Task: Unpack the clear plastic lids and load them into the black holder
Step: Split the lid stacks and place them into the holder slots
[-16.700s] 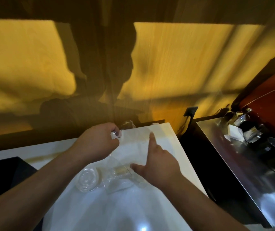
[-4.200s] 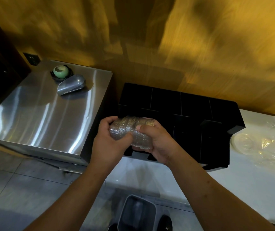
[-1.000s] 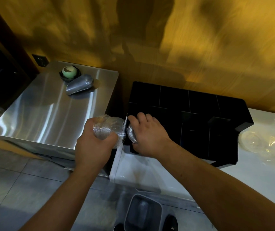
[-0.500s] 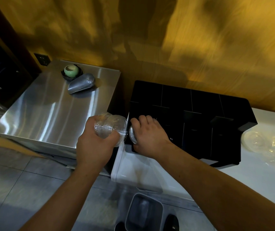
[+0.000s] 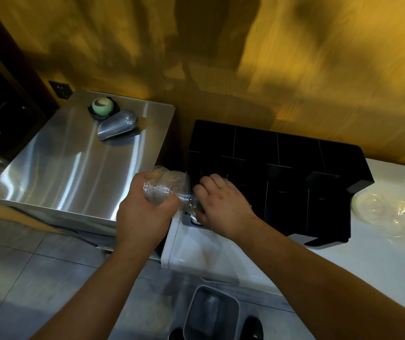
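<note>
Splitting from the two-handed hold of a few seconds back, the right grip (image 5: 223, 207) is now seating a smaller batch of lids (image 5: 195, 207) in the leftmost front compartment of the black slotted plastic holder (image 5: 294, 155), with its fingers curling over them. The left grip (image 5: 147, 214) is clasping the remaining stack of clear ribbed plastic lids (image 5: 166, 190) just beside that compartment. Loading is under way, I judge. Next, the right grip needs to let go and take more from the stack.
</note>
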The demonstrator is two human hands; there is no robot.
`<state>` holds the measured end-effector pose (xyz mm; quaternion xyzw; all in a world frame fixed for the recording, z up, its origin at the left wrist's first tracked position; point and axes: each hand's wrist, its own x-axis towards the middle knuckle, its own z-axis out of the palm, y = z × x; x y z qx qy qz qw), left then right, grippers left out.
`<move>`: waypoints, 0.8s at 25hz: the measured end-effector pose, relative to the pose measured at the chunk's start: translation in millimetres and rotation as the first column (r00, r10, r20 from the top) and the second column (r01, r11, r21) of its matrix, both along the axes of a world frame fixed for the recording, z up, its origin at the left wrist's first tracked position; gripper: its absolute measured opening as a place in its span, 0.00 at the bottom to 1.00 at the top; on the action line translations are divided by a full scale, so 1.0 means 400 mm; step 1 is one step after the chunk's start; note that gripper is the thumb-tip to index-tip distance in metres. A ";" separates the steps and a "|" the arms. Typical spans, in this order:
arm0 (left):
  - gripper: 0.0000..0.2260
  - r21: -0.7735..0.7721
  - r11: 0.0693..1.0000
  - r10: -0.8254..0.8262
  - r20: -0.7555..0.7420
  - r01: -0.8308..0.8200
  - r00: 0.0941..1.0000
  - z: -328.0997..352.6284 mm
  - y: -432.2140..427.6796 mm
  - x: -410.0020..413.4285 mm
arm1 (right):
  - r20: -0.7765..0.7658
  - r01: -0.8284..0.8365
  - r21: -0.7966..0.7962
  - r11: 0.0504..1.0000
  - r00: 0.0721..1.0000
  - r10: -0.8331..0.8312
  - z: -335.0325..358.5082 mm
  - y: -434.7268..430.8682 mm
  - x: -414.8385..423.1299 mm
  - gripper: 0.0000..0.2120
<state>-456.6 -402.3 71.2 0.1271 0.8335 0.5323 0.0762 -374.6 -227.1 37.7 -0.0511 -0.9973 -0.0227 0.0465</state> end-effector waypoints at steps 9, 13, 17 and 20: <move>0.21 -0.050 0.980 -0.199 -0.149 0.194 0.969 0.052 0.104 0.104 | 0.305 0.251 -0.951 -0.179 0.848 -0.433 0.143 -0.026 0.115 0.49; 0.29 -0.095 0.931 -0.364 -0.163 0.352 0.917 0.050 0.162 0.147 | 0.318 0.164 -0.917 -0.365 0.853 -0.415 0.170 0.018 0.140 0.46; 0.34 -0.100 0.856 -0.516 -0.141 0.507 0.845 0.040 0.188 0.154 | 0.335 0.152 -0.895 -0.420 0.851 -0.405 0.163 0.072 0.191 0.35; 0.36 -0.109 0.827 -0.562 -0.121 0.552 0.818 0.038 0.202 0.159 | 0.315 0.128 -0.891 -0.436 0.865 -0.391 0.154 0.099 0.220 0.27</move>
